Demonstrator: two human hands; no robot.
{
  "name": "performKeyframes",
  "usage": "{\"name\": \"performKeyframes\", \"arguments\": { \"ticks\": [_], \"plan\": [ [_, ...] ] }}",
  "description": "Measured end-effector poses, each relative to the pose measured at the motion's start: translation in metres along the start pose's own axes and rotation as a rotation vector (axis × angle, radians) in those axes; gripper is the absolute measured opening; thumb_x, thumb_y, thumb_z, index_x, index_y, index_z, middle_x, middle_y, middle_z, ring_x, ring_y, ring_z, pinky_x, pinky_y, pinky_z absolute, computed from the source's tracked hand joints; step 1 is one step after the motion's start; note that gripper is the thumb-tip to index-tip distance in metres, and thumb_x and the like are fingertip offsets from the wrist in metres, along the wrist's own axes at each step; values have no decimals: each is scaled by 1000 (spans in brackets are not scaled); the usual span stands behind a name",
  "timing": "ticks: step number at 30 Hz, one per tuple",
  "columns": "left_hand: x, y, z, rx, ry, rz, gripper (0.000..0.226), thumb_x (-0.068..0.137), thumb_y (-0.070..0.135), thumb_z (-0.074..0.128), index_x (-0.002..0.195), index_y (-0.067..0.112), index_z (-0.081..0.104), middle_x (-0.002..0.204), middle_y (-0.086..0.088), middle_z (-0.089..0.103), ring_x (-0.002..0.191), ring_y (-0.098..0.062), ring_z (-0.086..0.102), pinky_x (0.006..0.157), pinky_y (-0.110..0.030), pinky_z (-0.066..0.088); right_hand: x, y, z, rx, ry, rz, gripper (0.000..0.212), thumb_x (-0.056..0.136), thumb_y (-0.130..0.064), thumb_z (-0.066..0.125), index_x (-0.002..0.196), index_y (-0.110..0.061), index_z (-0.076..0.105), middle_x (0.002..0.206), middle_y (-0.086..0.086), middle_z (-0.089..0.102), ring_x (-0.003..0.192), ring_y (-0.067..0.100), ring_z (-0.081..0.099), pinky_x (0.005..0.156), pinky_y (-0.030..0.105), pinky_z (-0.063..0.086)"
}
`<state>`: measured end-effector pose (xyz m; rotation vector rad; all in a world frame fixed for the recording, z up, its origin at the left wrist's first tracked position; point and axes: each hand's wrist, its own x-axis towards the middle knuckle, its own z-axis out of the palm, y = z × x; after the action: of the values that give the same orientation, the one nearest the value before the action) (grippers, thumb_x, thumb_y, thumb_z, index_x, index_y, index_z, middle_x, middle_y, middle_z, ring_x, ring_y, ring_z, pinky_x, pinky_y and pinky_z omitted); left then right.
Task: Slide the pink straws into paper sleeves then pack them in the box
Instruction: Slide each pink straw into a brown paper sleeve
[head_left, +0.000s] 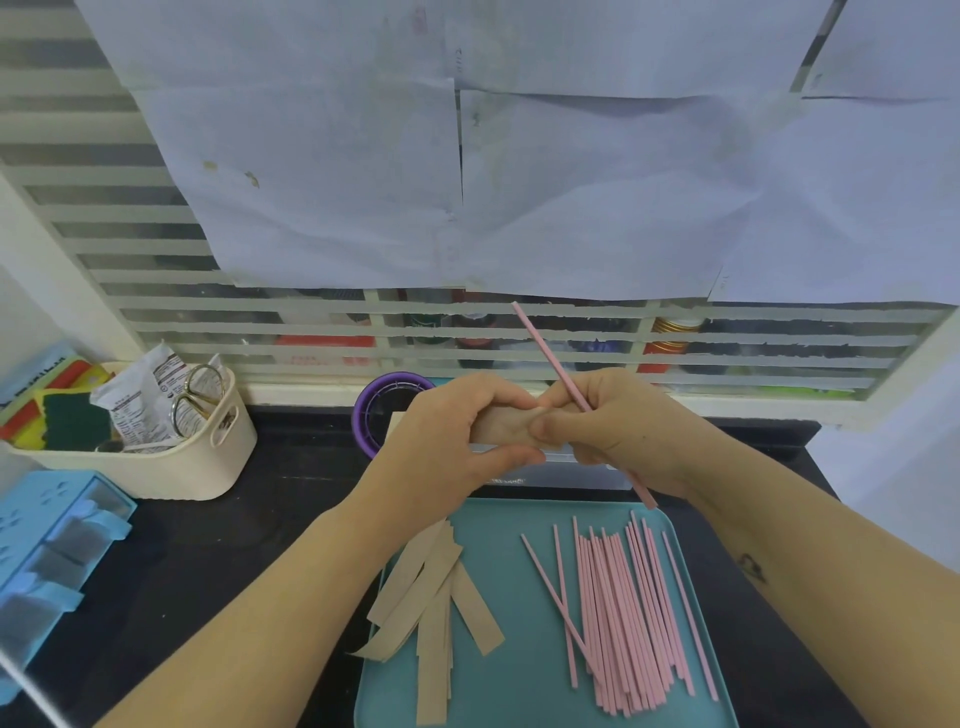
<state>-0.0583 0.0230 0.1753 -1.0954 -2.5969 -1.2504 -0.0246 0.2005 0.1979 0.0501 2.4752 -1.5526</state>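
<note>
1. A teal tray (519, 675) is lying at the bottom centre of the frame on the dark desk (234, 571).
2. A loose bundle of pink straws (623, 613) is resting on the tray's right half, fanned slightly at the far ends.
3. A heap of tan paper sleeves (431, 597) is sitting on the tray's left half, some overlapping and a few hanging over the left rim.
4. Above the tray's far edge, the left hand (441, 441) is closing thumb and fingers around one paper sleeve (498, 423), held roughly level.
5. The right hand (618, 426) is pinching that sleeve's right end with its thumb while gripping a single pink straw (550, 358), which is slanting from the upper centre down to the lower right past the wrist.
6. Whether the straw is entering the sleeve cannot be told.
7. A purple round container (374, 410) is standing just behind the left hand.
8. At the left, a cream basket (197, 462) is holding scissors (200, 397), packets and sponges; a blue drawer unit (47, 551) is sitting nearer, at the lower left.
9. White paper sheets (467, 156) are covering the slatted window in the upper frame.
</note>
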Motion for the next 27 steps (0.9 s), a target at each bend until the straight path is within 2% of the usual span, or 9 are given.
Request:
{"name": "performKeyframes", "arguments": {
  "ticks": [2, 5, 8, 11, 15, 17, 19, 23, 27],
  "plan": [
    [0, 2, -3, -57, -15, -36, 33, 73, 31, 78, 95, 40, 56, 89, 24, 60, 89, 7, 54, 75, -6, 42, -1, 0, -1, 12, -19, -4, 8, 82, -22, 67, 74, -21, 68, 62, 1, 52, 57, 12, 42, 61, 24, 42],
    [4, 4, -9, -234, -99, -184, 26, 76, 27, 76, 92, 40, 61, 86, 19, 67, 79, 4, 62, 72, -11, 49, -3, -2, -4, -45, -38, -10, 7, 82, -26, 67, 77, -22, 68, 58, -3, 49, 53, 10, 40, 58, 22, 41],
    [8, -1, -14, -373, -187, -273, 21, 80, 23, 72, 96, 34, 65, 88, 13, 73, 84, -4, 69, 82, -23, 54, -6, -6, -5, -68, -72, -19, 7, 85, -24, 64, 82, -22, 70, 60, 0, 48, 54, 10, 39, 59, 23, 41],
    [9, -7, -17, -536, -246, -329, 28, 71, 30, 71, 98, 27, 66, 89, 2, 75, 90, -18, 71, 90, -35, 52, -9, -10, -5, -59, -103, -30, 8, 84, -25, 63, 81, -20, 70, 56, -4, 47, 51, 8, 39, 56, 21, 40],
    [8, -10, -15, -776, -308, -419, 23, 67, 20, 70, 90, 19, 67, 83, 1, 75, 81, -14, 70, 77, -24, 53, -10, -14, -6, -95, -124, -48, 8, 87, -23, 63, 81, -21, 68, 51, -10, 45, 47, 5, 37, 54, 17, 39],
    [8, -11, -14, -833, -312, -443, 17, 67, 18, 70, 84, 20, 69, 82, 0, 74, 79, -14, 69, 76, -22, 55, -10, -15, -7, -90, -124, -55, 8, 86, -21, 63, 79, -22, 68, 52, -9, 46, 48, 5, 38, 53, 16, 40],
    [9, -11, -13, -842, -305, -448, 15, 66, 18, 71, 80, 21, 71, 82, -2, 74, 79, -15, 69, 76, -23, 55, -11, -15, -7, -72, -113, -52, 9, 86, -19, 64, 78, -21, 67, 52, -9, 49, 48, 4, 39, 53, 17, 41],
    [11, -4, -15, -738, -273, -448, 16, 73, 14, 72, 88, 15, 66, 77, 2, 73, 72, -9, 68, 64, -15, 52, -11, -11, -7, -48, -100, -33, 4, 83, -20, 67, 80, -20, 68, 54, -10, 51, 48, 3, 40, 53, 16, 40],
    [11, 3, -15, -334, -247, -372, 25, 75, 20, 78, 95, 26, 65, 88, 10, 72, 79, -3, 67, 75, -21, 53, -6, -8, -3, -128, -4, -23, 9, 80, -17, 67, 74, -23, 68, 54, -8, 53, 50, 4, 42, 53, 16, 41]
  ]
}}
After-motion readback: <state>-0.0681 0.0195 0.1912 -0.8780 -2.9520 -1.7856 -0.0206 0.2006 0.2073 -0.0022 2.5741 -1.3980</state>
